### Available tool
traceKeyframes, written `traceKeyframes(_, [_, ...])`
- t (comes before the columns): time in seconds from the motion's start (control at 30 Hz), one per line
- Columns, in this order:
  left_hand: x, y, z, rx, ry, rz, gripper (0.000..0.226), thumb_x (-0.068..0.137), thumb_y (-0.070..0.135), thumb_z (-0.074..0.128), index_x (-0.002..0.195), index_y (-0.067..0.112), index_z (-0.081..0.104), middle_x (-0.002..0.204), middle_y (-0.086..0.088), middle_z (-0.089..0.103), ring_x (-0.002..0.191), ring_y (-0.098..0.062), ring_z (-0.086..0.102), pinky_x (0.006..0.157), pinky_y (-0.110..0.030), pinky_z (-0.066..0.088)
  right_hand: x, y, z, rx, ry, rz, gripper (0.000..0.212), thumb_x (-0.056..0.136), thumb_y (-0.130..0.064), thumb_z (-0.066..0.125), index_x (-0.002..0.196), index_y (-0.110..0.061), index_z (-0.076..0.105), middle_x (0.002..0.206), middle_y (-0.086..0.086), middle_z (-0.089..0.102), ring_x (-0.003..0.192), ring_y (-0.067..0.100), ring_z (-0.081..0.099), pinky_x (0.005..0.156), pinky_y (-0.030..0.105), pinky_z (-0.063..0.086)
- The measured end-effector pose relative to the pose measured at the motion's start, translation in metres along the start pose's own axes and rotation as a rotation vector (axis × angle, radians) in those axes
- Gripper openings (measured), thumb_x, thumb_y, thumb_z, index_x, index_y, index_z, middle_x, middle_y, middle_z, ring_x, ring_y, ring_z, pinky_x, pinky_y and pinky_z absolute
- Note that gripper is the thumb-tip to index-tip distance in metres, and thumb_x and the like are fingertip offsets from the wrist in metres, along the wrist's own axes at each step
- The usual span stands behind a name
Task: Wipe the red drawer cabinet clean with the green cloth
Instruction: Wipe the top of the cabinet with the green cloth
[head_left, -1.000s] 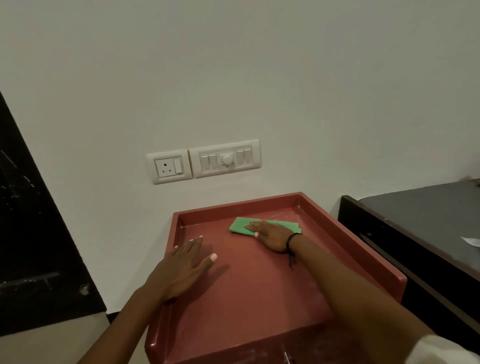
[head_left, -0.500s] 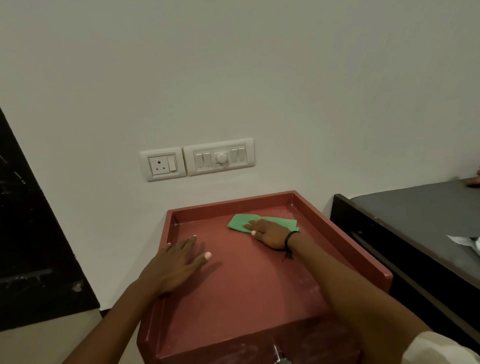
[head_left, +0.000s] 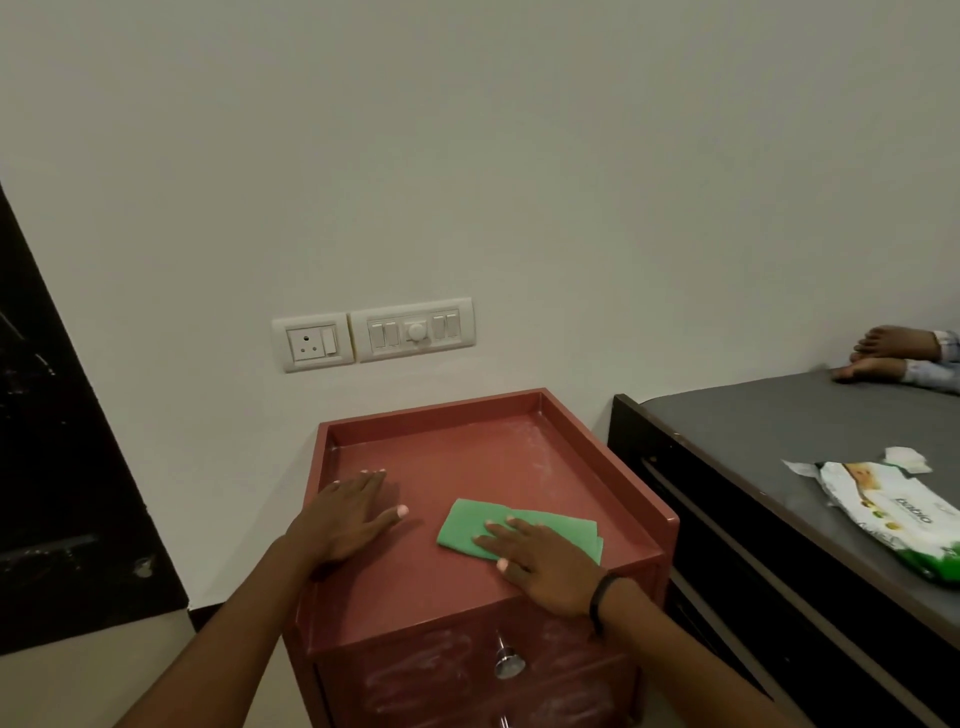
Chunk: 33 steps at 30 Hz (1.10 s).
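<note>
**A:** Dragged forward: folded green cloth (head_left: 462, 530), right hand (head_left: 540, 566) flat on it, near the front edge of the red tray-topped drawer cabinet (head_left: 467, 447).

**B:** Left hand (head_left: 345, 519) spread, bracing. Back corner and drawer front look smeared, so more to wipe.

You face a plain pale wall (head_left: 519, 156) bearing a socket (head_left: 313, 343) and switch panel (head_left: 413, 330). A dark panel (head_left: 62, 441) stands left; a bed (head_left: 779, 441) with a wipes pack (head_left: 893, 514) lies right.

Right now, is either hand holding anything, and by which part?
Nothing is gripped. The right hand presses flat on the green cloth; the left hand rests flat on the red drawer cabinet.
</note>
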<state>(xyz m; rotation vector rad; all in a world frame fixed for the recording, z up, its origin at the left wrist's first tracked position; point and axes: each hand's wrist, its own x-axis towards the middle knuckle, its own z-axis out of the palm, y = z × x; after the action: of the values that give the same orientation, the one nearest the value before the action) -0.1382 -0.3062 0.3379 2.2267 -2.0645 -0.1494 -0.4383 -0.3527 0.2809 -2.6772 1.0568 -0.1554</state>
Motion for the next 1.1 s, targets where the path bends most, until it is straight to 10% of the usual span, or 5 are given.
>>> traceKeyframes(0.33, [0.031,0.071,0.041,-0.132,-0.001,0.157,0.097,0.082,0.083,0.008,0.158,0.022,0.021,0.165,0.0,0.021,0.151,-0.014,0.022,0.122,-0.038,0.015,0.019,0.026,-0.011,-0.071,0.04,0.144,0.05,0.107,-0.036,0.025,0.156,-0.033,0.017,0.166,-0.002,0.011,0.153,0.019,0.007,0.122,0.04,0.008])
traceKeyframes(1.1, [0.05,0.072,0.071,-0.139,0.014,0.126,0.111,0.068,0.091,-0.003,0.159,0.03,0.011,0.167,0.013,0.005,0.151,-0.001,0.002,0.121,-0.028,-0.004,0.198,0.141,-0.044,-0.059,0.104,0.349,0.073,0.093,-0.069,0.019,0.153,-0.029,0.027,0.163,0.005,0.021,0.149,0.027,0.02,0.122,0.045,0.013])
